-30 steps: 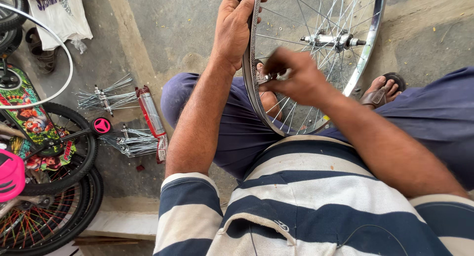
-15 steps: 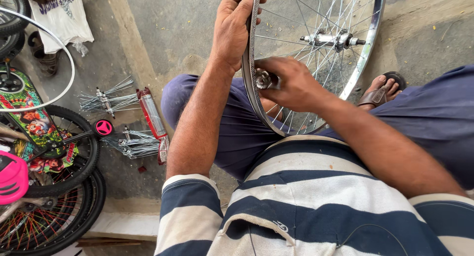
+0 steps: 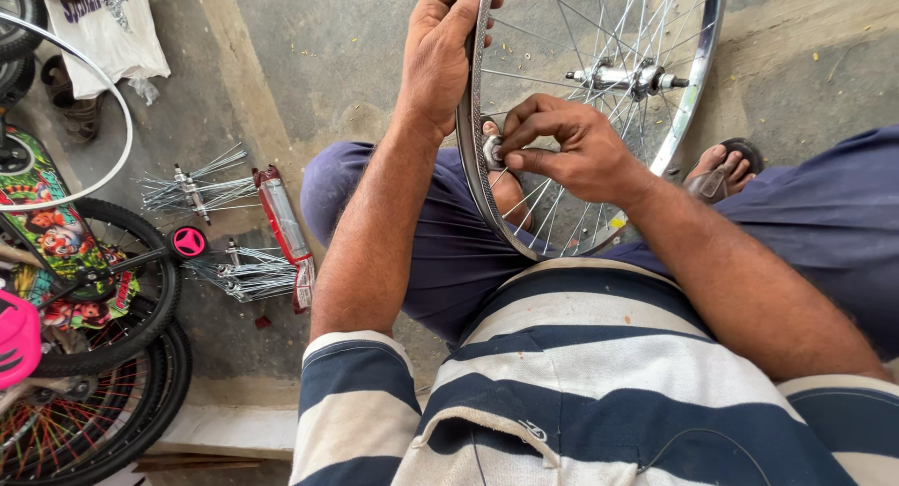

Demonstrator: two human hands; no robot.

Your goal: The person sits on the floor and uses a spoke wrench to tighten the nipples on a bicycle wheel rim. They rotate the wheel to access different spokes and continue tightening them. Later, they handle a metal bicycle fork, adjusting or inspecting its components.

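Observation:
A bare silver bicycle wheel rim (image 3: pixel 688 111) with thin spokes and a metal hub (image 3: pixel 623 76) stands upright between my knees. My left hand (image 3: pixel 440 51) grips the rim's near edge from the top. My right hand (image 3: pixel 562 149) reaches through the spokes and pinches a small round metal spoke tool (image 3: pixel 492 152) against the inside of the rim. My lap in dark blue trousers lies under the wheel.
Two hubs with loose spokes (image 3: pixel 192 191) lie on the concrete floor at left beside a long red packet (image 3: pixel 286 228). Small bicycle wheels with black tyres (image 3: pixel 103 355), a pink part (image 3: pixel 17 336) and a white rim (image 3: pixel 70 111) crowd the far left. A sandalled foot (image 3: pixel 721 168) rests right.
My right hand has shifted slightly along the rim and turned the small tool at a spoke end. The left hand keeps its hold on the rim.

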